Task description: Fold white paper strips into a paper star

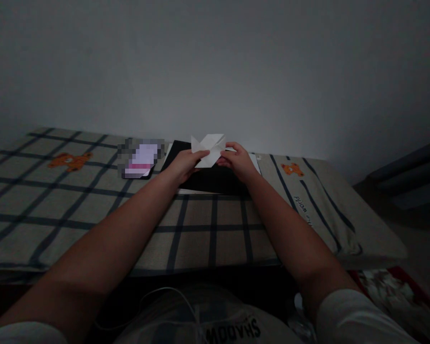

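A folded piece of white paper (210, 145) with angled points is held up between my two hands. My left hand (187, 164) pinches its left side, thumb on top. At its right edge my right hand (238, 161) grips it with thumb and fingers. Directly beneath lies a flat black board or folder (215, 180), with white sheets (254, 162) sticking out from under its edges. Both hands are above this black surface. The lower fingers of my left hand are partly hidden behind the paper.
A phone (141, 160) with a lit, blurred screen lies to the left. Everything rests on a checked cloth (197, 215) with bear prints. A grey wall (215, 71) stands right behind. At lower right is a red container (397, 277) with crumpled white stuff. A white cable (165, 289) crosses my lap.
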Tool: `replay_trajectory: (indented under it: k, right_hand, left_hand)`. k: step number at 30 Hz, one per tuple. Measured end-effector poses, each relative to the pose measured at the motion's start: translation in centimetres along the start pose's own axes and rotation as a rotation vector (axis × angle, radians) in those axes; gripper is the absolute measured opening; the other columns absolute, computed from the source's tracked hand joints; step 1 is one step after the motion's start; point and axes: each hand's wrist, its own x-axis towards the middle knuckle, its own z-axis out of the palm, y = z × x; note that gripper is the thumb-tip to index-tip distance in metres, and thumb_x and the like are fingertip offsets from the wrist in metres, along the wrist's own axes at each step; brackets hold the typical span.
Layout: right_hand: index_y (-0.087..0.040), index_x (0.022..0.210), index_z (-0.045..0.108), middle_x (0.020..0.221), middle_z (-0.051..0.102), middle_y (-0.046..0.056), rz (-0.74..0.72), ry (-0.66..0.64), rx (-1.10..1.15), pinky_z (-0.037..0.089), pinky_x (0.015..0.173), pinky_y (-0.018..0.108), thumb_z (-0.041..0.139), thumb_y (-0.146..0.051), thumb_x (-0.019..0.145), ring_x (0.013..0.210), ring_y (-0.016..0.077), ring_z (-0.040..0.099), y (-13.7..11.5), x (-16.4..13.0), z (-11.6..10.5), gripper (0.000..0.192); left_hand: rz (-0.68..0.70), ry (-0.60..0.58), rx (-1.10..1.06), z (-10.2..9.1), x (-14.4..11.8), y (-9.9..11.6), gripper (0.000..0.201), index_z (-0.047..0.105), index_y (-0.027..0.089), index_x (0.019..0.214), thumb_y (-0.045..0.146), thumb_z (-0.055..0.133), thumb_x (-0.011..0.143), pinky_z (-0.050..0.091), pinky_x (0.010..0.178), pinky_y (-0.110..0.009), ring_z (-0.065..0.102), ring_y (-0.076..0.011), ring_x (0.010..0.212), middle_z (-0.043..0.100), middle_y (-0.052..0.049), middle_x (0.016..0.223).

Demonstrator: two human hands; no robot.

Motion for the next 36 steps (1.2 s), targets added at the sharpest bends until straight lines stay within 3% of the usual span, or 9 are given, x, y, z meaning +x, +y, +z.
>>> replay_trajectory:
  k: [8,14,18,24,30,36]
  right_hand:
    - [-0.019,0.082,0.056,0.072,0.066,-0.001,-0.004,-0.047,-0.027,0.055,0.068,0.025,0.068,-0.024,0.072,0.067,0.0101,0.065,-0.5,-0.3,0.4,0.016]
    - [-0.018,0.076,0.062,0.072,0.067,0.0,-0.05,-0.112,-0.073,0.056,0.071,0.026,0.073,-0.03,0.066,0.069,0.0111,0.066,-0.5,-0.5,-0.1,0.02]
    - [-0.017,0.085,0.065,0.076,0.068,0.002,-0.031,-0.148,-0.057,0.056,0.069,0.027,0.073,-0.031,0.067,0.07,0.0123,0.066,-0.4,-0.4,-0.4,0.024]
    - [-0.015,0.088,0.067,0.076,0.068,0.004,-0.001,-0.13,-0.058,0.056,0.073,0.029,0.069,-0.025,0.07,0.071,0.0128,0.067,-0.5,-0.5,-0.5,0.02]
    - [-0.015,0.086,0.07,0.084,0.069,0.005,0.017,-0.066,-0.073,0.054,0.082,0.031,0.067,-0.023,0.068,0.076,0.0127,0.066,-0.5,-0.5,-0.5,0.02]
    - [-0.013,0.079,0.069,0.074,0.063,0.004,0.023,-0.097,-0.006,0.053,0.08,0.033,0.068,-0.031,0.07,0.076,0.0145,0.064,-1.0,-0.7,-0.1,0.021]
  left_hand:
    - [-0.011,0.057,-0.019,0.1,-0.2,0.3,0.023,0.066,0.013,0.085,0.024,0.071,0.066,0.051,0.066,-0.026,0.065,-0.0186,0.08,0.07,-0.01,0.092]
    - [-0.031,0.066,-0.031,0.1,-0.1,0.4,0.02,0.065,0.014,0.085,0.023,0.068,0.067,0.051,0.062,-0.024,0.064,-0.0182,0.081,0.069,-0.01,0.093]
    - [-0.064,0.072,-0.035,-0.1,-0.1,0.5,0.021,0.064,0.015,0.087,0.023,0.067,0.068,0.051,0.058,-0.023,0.064,-0.0187,0.08,0.068,-0.009,0.09]
    - [-0.097,0.056,-0.069,-0.2,-0.1,0.6,0.02,0.064,0.015,0.089,0.022,0.066,0.069,0.052,0.058,-0.022,0.064,-0.0183,0.081,0.069,-0.008,0.089]
    - [-0.042,0.034,-0.032,0.0,-0.2,0.5,0.031,0.067,0.014,0.091,0.028,0.075,0.064,0.053,0.062,-0.022,0.065,-0.0184,0.083,0.069,-0.01,0.097]
    - [-0.006,0.049,-0.036,-0.2,0.0,0.2,0.032,0.068,0.013,0.092,0.023,0.076,0.062,0.052,0.064,-0.026,0.066,-0.02,0.082,0.069,-0.013,0.101]
